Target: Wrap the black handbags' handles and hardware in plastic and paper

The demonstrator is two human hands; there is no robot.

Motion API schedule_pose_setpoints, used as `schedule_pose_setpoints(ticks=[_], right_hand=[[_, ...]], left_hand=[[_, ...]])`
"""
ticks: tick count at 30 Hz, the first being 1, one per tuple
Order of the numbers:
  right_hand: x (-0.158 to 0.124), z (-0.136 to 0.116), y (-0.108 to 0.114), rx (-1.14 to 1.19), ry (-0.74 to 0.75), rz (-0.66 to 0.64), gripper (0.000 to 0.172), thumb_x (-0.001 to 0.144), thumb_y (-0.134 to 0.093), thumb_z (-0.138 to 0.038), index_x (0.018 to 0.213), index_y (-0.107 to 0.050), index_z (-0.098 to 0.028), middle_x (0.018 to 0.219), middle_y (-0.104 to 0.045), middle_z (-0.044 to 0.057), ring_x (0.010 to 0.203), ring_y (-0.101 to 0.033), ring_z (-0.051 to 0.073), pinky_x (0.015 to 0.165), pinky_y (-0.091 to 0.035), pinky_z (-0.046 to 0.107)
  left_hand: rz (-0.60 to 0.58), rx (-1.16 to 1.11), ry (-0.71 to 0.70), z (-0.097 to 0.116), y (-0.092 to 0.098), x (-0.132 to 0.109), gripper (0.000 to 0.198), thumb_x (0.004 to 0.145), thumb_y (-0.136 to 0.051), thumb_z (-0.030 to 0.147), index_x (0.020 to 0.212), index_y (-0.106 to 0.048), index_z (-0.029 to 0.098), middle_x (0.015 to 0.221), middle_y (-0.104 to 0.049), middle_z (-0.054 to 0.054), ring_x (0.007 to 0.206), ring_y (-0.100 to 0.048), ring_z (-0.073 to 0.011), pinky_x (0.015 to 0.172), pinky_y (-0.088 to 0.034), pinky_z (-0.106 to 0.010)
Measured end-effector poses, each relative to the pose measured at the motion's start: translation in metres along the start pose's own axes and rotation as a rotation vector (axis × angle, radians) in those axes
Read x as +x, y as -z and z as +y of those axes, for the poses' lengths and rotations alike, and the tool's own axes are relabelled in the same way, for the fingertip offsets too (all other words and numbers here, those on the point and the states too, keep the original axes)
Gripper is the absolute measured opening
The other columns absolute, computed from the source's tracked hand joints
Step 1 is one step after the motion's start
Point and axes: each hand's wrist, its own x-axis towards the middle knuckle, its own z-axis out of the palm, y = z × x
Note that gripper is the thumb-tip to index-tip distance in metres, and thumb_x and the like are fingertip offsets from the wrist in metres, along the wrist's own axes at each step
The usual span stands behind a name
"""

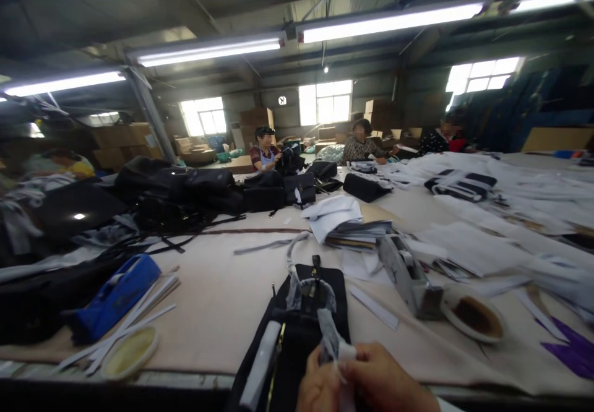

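A black bag, which looks like a small backpack, lies at the table's front edge with gold zippers showing. White wrapping covers its top handle, and a strip of white padding runs down its left side. Over the bag, my left hand and my right hand are close together, both closed on a strap wrapped in thin white wrapping. The fingertips pinch the wrapping from either side. My palms and the lower part of the bag are cut off by the frame's bottom edge.
To the left are a blue tape dispenser, white paper strips and a shallow dish. A grey tape dispenser, a brown-stained dish and a paper stack lie right. Black bags are piled behind; several people sit beyond.
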Motion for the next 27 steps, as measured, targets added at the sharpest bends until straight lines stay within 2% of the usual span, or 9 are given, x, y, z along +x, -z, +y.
schedule_pose_setpoints(ticks=[2, 4, 7, 10, 12, 18, 23, 27], right_hand=[[-0.010, -0.009, -0.001, -0.058, -0.109, 0.078, 0.028, 0.067, -0.068, -0.041, 0.072, -0.064, -0.014, 0.046, -0.035, -0.008, 0.040, -0.028, 0.006, 0.039, -0.018, 0.021], [-0.016, -0.015, 0.002, -0.075, -0.171, 0.102, 0.027, 0.068, -0.069, -0.040, 0.072, -0.059, -0.015, 0.045, -0.033, -0.010, 0.038, -0.025, 0.005, 0.038, -0.015, 0.020], [-0.020, -0.017, 0.011, 0.026, -0.200, 0.010, 0.035, 0.068, -0.074, -0.044, 0.076, -0.055, -0.016, 0.047, -0.033, -0.011, 0.039, -0.024, 0.003, 0.038, -0.012, 0.019], [-0.024, -0.017, 0.020, 0.151, -0.180, -0.148, 0.043, 0.067, -0.079, -0.048, 0.086, -0.058, -0.014, 0.050, -0.034, -0.012, 0.042, -0.025, 0.002, 0.040, -0.014, 0.017], [-0.026, -0.016, 0.024, 0.162, -0.164, -0.186, 0.045, 0.067, -0.080, -0.048, 0.086, -0.058, -0.014, 0.051, -0.039, -0.011, 0.042, -0.028, 0.002, 0.040, -0.017, 0.016], [-0.021, -0.012, 0.022, 0.036, -0.141, -0.060, 0.035, 0.072, -0.076, -0.044, 0.076, -0.057, -0.014, 0.057, -0.051, -0.007, 0.038, -0.036, 0.002, 0.035, -0.020, 0.016], [-0.015, -0.014, 0.020, -0.003, -0.183, -0.013, 0.027, 0.072, -0.075, -0.035, 0.073, -0.059, -0.014, 0.053, -0.051, -0.007, 0.035, -0.038, 0.002, 0.032, -0.021, 0.016], [-0.009, -0.015, 0.022, -0.070, -0.220, -0.001, 0.017, 0.075, -0.071, -0.027, 0.072, -0.060, -0.014, 0.050, -0.053, -0.007, 0.034, -0.040, 0.003, 0.031, -0.024, 0.015]], left_hand=[[-0.014, 0.032, 0.002, 0.011, -0.001, -0.007, 0.048, 0.091, -0.046, 0.050, 0.107, -0.078, 0.017, 0.144, -0.055, -0.014, 0.129, -0.054, -0.0294, 0.115, -0.037, -0.038], [0.020, 0.035, 0.019, 0.020, -0.003, -0.009, 0.046, 0.094, -0.046, 0.047, 0.102, -0.079, 0.018, 0.143, -0.055, -0.013, 0.128, -0.054, -0.0283, 0.115, -0.036, -0.039], [0.023, 0.041, 0.043, 0.025, -0.005, -0.007, 0.037, 0.092, -0.053, 0.041, 0.099, -0.080, 0.018, 0.139, -0.057, -0.014, 0.131, -0.052, -0.0286, 0.117, -0.033, -0.040], [0.017, 0.029, 0.069, 0.019, -0.006, -0.004, 0.032, 0.091, -0.055, 0.036, 0.099, -0.080, 0.017, 0.139, -0.058, -0.014, 0.127, -0.054, -0.0286, 0.114, -0.035, -0.041], [0.014, 0.004, 0.066, 0.014, -0.006, -0.003, 0.031, 0.091, -0.055, 0.035, 0.098, -0.080, 0.018, 0.139, -0.058, -0.013, 0.125, -0.056, -0.0279, 0.113, -0.036, -0.041], [-0.028, -0.077, 0.056, 0.009, -0.006, -0.002, 0.032, 0.094, -0.054, 0.038, 0.100, -0.079, 0.019, 0.138, -0.058, -0.011, 0.126, -0.055, -0.0269, 0.112, -0.038, -0.039], [-0.059, 0.072, 0.052, 0.023, -0.005, -0.003, 0.036, 0.095, -0.049, 0.037, 0.098, -0.080, 0.018, 0.138, -0.058, -0.012, 0.127, -0.054, -0.0274, 0.114, -0.035, -0.040], [-0.066, 0.145, 0.027, 0.026, -0.005, -0.001, 0.036, 0.094, -0.048, 0.034, 0.098, -0.080, 0.018, 0.137, -0.060, -0.012, 0.127, -0.054, -0.0268, 0.114, -0.035, -0.039]])
